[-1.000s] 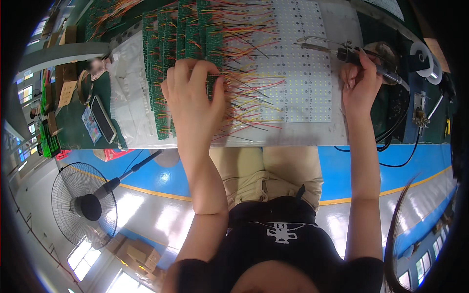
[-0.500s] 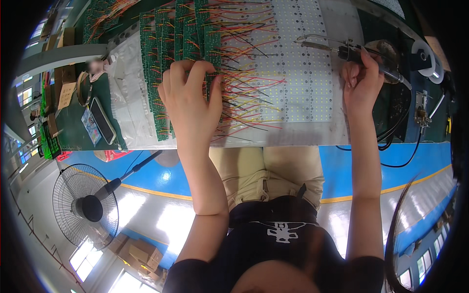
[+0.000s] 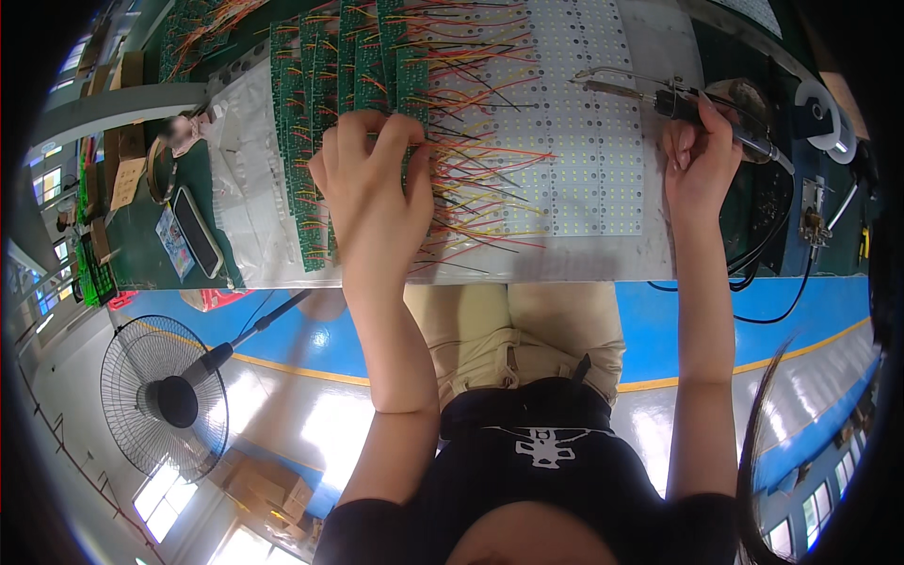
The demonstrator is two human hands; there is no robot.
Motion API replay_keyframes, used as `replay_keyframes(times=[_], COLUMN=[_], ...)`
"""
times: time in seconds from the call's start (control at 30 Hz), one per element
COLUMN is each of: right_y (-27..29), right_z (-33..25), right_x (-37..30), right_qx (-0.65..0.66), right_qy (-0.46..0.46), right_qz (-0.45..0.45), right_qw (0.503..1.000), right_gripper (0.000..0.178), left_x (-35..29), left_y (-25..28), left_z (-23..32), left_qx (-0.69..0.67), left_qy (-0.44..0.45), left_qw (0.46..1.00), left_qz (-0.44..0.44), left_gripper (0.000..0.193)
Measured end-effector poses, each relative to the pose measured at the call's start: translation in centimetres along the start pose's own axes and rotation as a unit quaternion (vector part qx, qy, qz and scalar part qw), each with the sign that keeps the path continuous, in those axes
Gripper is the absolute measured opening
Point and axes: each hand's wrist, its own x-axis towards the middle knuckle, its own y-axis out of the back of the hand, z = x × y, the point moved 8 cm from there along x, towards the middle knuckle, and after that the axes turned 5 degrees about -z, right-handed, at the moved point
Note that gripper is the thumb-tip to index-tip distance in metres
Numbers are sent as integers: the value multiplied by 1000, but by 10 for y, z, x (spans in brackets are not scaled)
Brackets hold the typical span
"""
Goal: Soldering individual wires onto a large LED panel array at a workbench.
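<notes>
Several long green circuit boards (image 3: 411,85) lie side by side on the bench, with red, yellow and black wires (image 3: 480,155) fanning out from them to the right. My left hand (image 3: 377,174) is over the rightmost boards, fingers curled across them and thumb at the right-hand edge. Its grip closes on a circuit board, though the fingertips are partly hidden. Beneath the wires spreads a white panel (image 3: 593,179) dotted with small yellowish LEDs. Right of that panel, my right hand (image 3: 702,155) is closed round the handle of a soldering iron (image 3: 683,105), whose thin tip and curved metal tube point left.
A white solder reel (image 3: 833,118) stands at the far right, near a metal fixture (image 3: 812,217) and dark cables (image 3: 777,217). On the left lie a phone (image 3: 196,231), a roll of tape (image 3: 162,174) and clear plastic sheeting (image 3: 250,188). A fan (image 3: 174,400) stands below the bench edge.
My left hand has shifted slightly to the right and away from me, its fingers still curled over the boards. The right hand and soldering iron have hardly moved.
</notes>
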Motion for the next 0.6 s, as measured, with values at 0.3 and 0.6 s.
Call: replay_keyframes(times=[0.3, 0.6], right_y=[0, 2], right_z=[-1, 2], right_x=[1, 2], right_qx=[5, 6], right_qy=[9, -2], right_qz=[-18, -9], right_qw=[1000, 1000], right_gripper=[12, 13], left_x=[6, 18], left_y=[-6, -30], left_z=[23, 45], left_qx=[-105, -151], left_qy=[-55, -81], left_qw=[993, 985], left_qz=[11, -20], left_gripper=[12, 18])
